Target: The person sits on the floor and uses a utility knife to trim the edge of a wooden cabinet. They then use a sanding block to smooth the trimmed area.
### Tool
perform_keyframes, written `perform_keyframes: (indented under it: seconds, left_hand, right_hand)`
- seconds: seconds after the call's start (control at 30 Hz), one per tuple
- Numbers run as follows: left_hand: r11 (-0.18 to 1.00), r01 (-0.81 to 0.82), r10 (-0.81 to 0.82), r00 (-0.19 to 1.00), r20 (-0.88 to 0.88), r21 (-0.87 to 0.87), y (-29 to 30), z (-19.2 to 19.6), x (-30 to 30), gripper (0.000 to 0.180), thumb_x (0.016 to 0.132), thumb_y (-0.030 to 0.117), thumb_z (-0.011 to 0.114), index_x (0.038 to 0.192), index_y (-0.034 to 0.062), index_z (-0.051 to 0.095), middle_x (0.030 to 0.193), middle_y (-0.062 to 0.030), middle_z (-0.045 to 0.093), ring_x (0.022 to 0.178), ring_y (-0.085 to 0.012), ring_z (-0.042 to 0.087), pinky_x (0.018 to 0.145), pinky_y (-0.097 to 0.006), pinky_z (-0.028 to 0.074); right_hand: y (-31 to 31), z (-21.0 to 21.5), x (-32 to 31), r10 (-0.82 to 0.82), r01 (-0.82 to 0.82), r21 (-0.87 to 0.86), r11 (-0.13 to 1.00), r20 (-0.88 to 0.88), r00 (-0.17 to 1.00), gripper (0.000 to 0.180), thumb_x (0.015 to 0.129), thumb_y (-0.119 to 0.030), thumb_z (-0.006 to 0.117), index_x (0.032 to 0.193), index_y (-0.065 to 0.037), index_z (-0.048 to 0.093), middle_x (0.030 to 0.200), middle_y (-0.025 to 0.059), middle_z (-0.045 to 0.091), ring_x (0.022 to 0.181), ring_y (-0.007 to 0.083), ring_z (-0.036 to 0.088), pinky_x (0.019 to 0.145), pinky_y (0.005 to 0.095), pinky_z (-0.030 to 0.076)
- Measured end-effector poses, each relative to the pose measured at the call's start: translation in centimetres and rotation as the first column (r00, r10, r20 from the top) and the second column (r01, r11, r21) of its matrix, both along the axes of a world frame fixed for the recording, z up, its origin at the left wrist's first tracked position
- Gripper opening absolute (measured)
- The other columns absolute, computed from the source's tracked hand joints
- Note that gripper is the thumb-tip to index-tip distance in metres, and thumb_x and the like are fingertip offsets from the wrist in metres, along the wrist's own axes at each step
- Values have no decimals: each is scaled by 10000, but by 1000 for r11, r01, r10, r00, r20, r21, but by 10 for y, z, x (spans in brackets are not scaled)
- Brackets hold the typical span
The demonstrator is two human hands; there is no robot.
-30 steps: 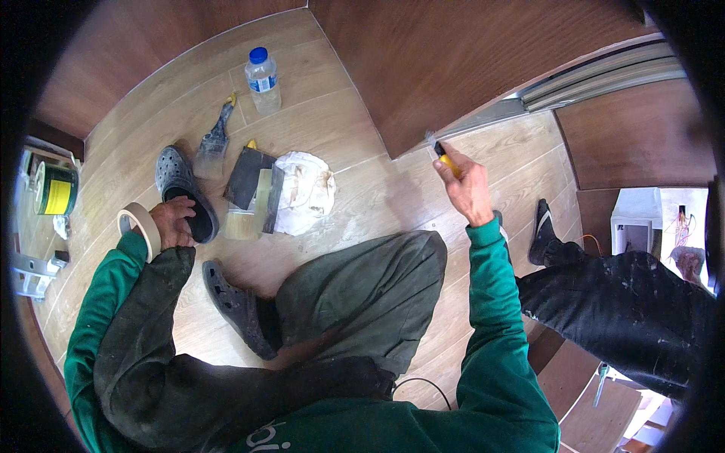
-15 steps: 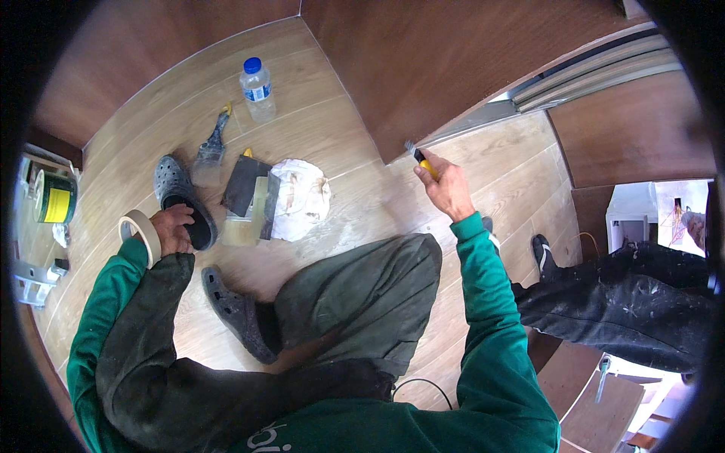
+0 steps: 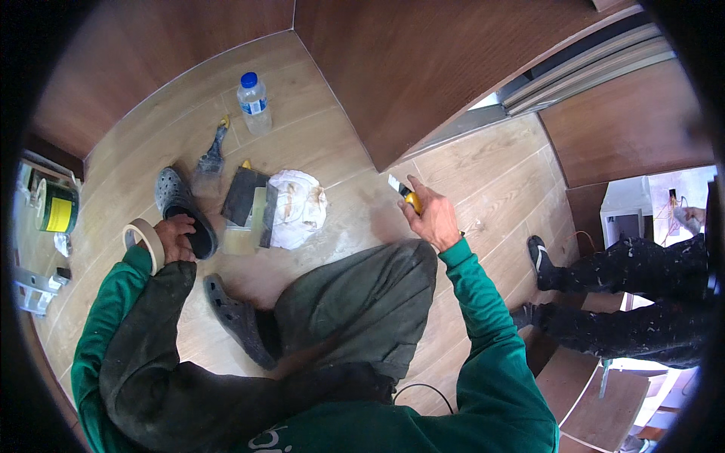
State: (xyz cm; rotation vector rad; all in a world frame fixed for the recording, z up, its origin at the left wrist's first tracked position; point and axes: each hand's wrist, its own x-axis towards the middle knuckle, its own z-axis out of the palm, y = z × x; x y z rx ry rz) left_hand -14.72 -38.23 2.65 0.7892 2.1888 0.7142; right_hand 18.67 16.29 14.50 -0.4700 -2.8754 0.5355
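My right hand is closed around the yellow handle of a utility knife, its pale blade pointing up and left over the floor. The knife is apart from the corner of the brown wood panel. My left hand lies over my ankle at the opening of a grey clog, fingers loosely spread and grasping nothing. Around that wrist hangs a roll of masking tape. Right of the clog are dark and translucent flat spreaders, a crumpled white rag and a dusty brush.
A water bottle with a blue cap stands beyond the brush. At far left are a green-and-yellow tub and a light step-like object. Another person's dark, paint-specked legs are at right. Whitish dust marks the wood-look floor.
My right hand has drawn the knife back from the panel's corner, and its blade has turned. My left hand stays at the clog. The other person's legs have shifted apart.
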Motion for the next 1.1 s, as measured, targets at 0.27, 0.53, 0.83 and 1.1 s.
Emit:
perform_keyframes:
  seconds: [0.27,0.53,0.83,1.1]
  left_hand:
    - [944,325,-327,884,-335,-66,6,15,6,358,890,261,610,1085,-20,718,1318,-169,639,1253,-319,585,1042,-412,490]
    - [970,193,-189,981,42,-149,21,42,4,478,828,192,712,1248,-31,656,1461,-208,517,1306,-360,544,1052,-482,480]
    - [992,53,-68,988,136,111,-11,-6,-8,344,914,121,618,1213,-42,670,1413,-197,563,1243,-353,586,1008,-483,506]
    - [991,122,-120,992,29,-62,10,24,-1,523,732,257,753,1178,-12,703,1397,-198,584,1358,-347,507,1130,-432,428]
  right_hand:
    - [20,33,-22,107,-150,248,957,179,978,1007,834,-212,698,1630,-145,85,861,212,661,663,412,670,628,509,566]
    - [31,30,-36,37,-294,421,858,521,853,1044,801,-173,695,1635,-253,72,841,203,694,710,378,712,632,484,579]
    - [37,-17,-34,93,-319,380,868,507,857,966,830,-188,661,1630,-247,123,871,209,694,718,386,710,640,489,584]
    - [27,114,-23,43,-133,416,899,218,975,1013,789,-127,666,1628,-302,126,835,204,654,648,404,679,581,515,573]
